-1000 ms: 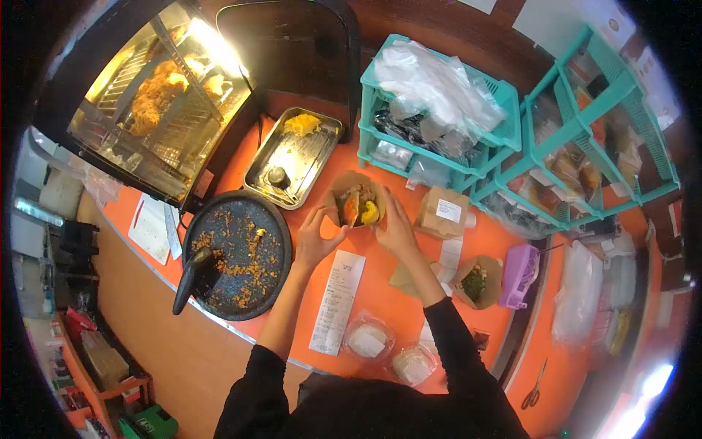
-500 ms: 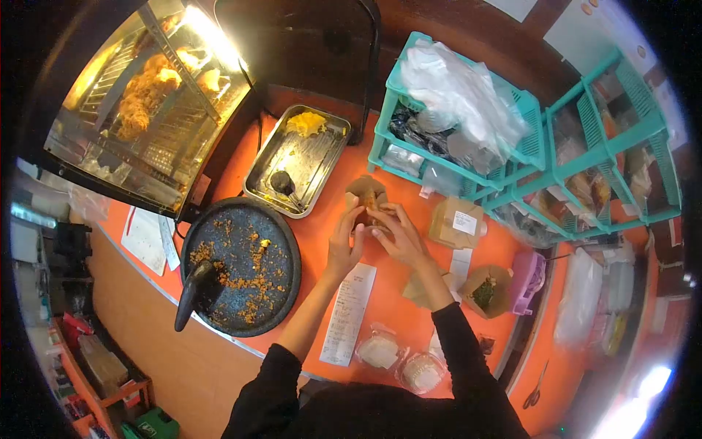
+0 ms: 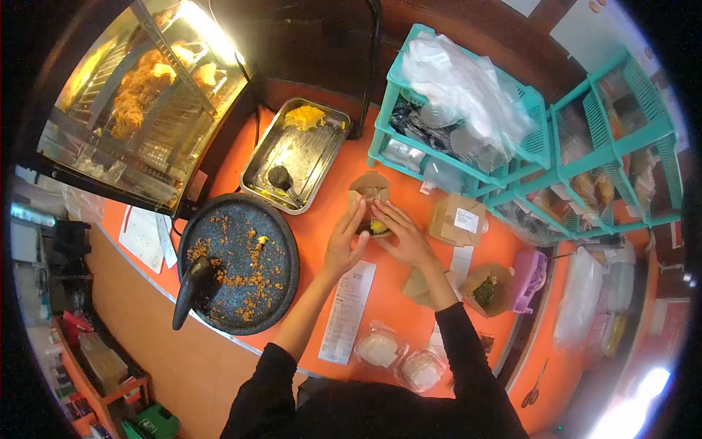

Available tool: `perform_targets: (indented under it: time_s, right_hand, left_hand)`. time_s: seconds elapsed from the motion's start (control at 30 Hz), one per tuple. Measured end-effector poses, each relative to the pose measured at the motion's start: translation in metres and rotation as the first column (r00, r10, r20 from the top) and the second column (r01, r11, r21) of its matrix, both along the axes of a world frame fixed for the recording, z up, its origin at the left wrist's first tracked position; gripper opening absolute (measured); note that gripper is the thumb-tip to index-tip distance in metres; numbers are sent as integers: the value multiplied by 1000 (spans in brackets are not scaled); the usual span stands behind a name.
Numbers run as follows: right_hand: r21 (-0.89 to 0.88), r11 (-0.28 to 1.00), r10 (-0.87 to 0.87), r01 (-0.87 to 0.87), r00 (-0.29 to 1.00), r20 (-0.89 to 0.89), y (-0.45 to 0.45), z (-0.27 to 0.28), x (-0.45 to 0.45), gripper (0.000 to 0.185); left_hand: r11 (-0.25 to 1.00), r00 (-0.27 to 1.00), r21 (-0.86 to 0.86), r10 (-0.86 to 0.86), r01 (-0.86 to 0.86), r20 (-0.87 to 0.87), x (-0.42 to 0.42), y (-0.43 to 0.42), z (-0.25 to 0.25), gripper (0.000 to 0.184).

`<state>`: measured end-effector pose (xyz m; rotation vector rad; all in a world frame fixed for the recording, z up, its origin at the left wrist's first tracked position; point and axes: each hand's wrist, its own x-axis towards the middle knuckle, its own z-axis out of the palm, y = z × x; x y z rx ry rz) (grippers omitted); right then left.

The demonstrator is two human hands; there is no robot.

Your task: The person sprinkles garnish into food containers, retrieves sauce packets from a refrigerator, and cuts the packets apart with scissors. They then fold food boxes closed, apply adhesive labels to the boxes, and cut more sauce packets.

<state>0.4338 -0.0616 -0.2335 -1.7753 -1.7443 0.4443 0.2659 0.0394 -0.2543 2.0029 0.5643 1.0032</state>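
Both hands are at a brown paper food box (image 3: 368,183) on the orange counter. My left hand (image 3: 344,241) is at the box's left side, fingers stretched along it and thumb apart. On the right side, my right hand (image 3: 402,235) lies with its fingers extended over the box's edge. Between the hands some yellow food (image 3: 378,226) shows; the rest of the contents is partly covered. A long printed receipt (image 3: 347,314) lies just below my left hand. Close to my right hand sits a closed brown box (image 3: 457,219) with a white label.
A stone mortar (image 3: 238,263) with a pestle and a metal tray (image 3: 296,157) stand left. Teal baskets (image 3: 468,121) are at the back right. An open box of greens (image 3: 486,289), a purple holder (image 3: 528,282) and clear round containers (image 3: 422,371) are nearer. A lit food warmer (image 3: 146,110) stands back left.
Compared with a second ago, both hands have moved closer together over the open box, covering more of its food. The camera view has shifted slightly.
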Motion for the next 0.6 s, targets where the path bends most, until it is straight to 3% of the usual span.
perform_targets:
  time_s: [0.07,0.2,0.3,0.37,0.43,0.47,0.53,0.57,0.6]
  right_hand:
    - [13,1000,7,-5,996,-91,0,2,0,68]
    - [-44,999,-37,30,984,-175,-4,12,-6,67]
    - [-30,1000,2,-8,982,-190,-4,11,-3,65]
    - [-1,999,33,-34,977,-209,-2,9,-1,65]
    - [30,993,-87,116,865,-494,1,8,0,63]
    - [30,993,-85,115,865,-494,6,7,-1,63]
    - [-80,919,-304,386,564,-768,18,5,-2,52]
    - [-77,920,-301,385,565,-768,22,9,0,52]
    - [-21,948,-275,316,787,-553,24,12,2,44]
  left_hand:
    - [981,990,181,-49,73,-134,-7,3,8,63]
    - [989,999,147,-19,24,-31,-15,5,-11,69]
    - [992,992,21,126,-126,-1,-19,7,-11,64]
    - [909,968,-336,248,-245,-34,-7,10,-4,52]
    - [925,963,-268,254,-268,-88,-1,14,10,44]
    - [947,967,-210,218,-243,-135,0,16,19,46]
    - [966,966,-149,182,-210,-182,1,16,24,48]
    - [970,966,-138,171,-199,-194,2,15,19,53]
    - [974,965,-126,160,-189,-207,2,15,14,58]
